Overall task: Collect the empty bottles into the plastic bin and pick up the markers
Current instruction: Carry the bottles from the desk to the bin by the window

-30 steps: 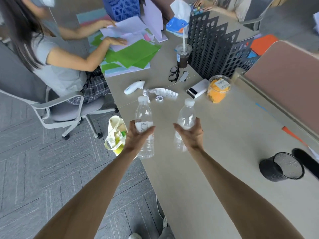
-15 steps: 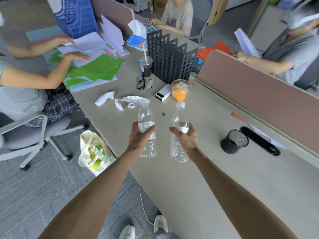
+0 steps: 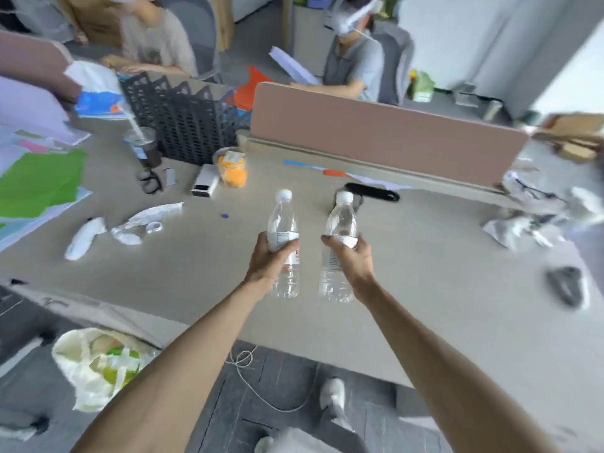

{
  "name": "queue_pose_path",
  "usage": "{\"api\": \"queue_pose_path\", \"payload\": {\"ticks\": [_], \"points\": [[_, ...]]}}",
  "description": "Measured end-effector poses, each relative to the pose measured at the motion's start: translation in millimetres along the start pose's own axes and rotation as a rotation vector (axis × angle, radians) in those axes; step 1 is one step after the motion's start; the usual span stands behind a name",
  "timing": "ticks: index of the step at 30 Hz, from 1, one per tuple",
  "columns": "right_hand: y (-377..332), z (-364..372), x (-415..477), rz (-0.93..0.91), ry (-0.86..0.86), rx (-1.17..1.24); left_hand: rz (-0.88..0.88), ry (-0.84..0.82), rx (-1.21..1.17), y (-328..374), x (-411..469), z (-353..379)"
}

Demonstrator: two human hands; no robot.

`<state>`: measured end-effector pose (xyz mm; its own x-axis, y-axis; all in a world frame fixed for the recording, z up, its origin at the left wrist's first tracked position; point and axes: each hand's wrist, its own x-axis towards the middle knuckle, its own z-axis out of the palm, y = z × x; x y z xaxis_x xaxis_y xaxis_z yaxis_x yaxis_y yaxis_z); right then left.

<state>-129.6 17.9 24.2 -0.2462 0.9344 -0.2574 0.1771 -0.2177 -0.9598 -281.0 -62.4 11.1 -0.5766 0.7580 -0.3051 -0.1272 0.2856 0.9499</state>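
I hold two clear, empty plastic bottles with white caps upright above the grey desk point(image 3: 425, 305). My left hand point(image 3: 269, 261) grips the left bottle point(image 3: 282, 220) around its label. My right hand point(image 3: 354, 259) grips the right bottle point(image 3: 341, 220) the same way, a short gap apart. A crushed clear bottle point(image 3: 153, 214) lies on the desk to the left. A black marker-like object point(image 3: 372, 192) lies behind the right bottle, near the partition. The black mesh cup is mostly hidden behind the right bottle. No plastic bin is in sight.
A black perforated file rack point(image 3: 183, 119), an iced drink cup point(image 3: 142, 147), glasses point(image 3: 150, 183), a power bank point(image 3: 204, 184) and an orange-filled jar point(image 3: 232, 170) stand at the back left. A pink partition point(image 3: 385, 138) crosses the desk. Crumpled wrappers point(image 3: 523, 227) lie right. A bag point(image 3: 98, 364) sits on the floor.
My view has swung to the right, so the desk's right end and a second seated person appear. Both hands still hold their bottles upright, in much the same pose.
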Motion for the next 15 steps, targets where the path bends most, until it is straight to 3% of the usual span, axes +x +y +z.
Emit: {"api": "queue_pose_path", "payload": {"ticks": [15], "points": [[66.2, -272.0, -175.2, 0.062, 0.734, 0.120, 0.046, -0.774, 0.213, -20.0, -165.0, 251.5]]}}
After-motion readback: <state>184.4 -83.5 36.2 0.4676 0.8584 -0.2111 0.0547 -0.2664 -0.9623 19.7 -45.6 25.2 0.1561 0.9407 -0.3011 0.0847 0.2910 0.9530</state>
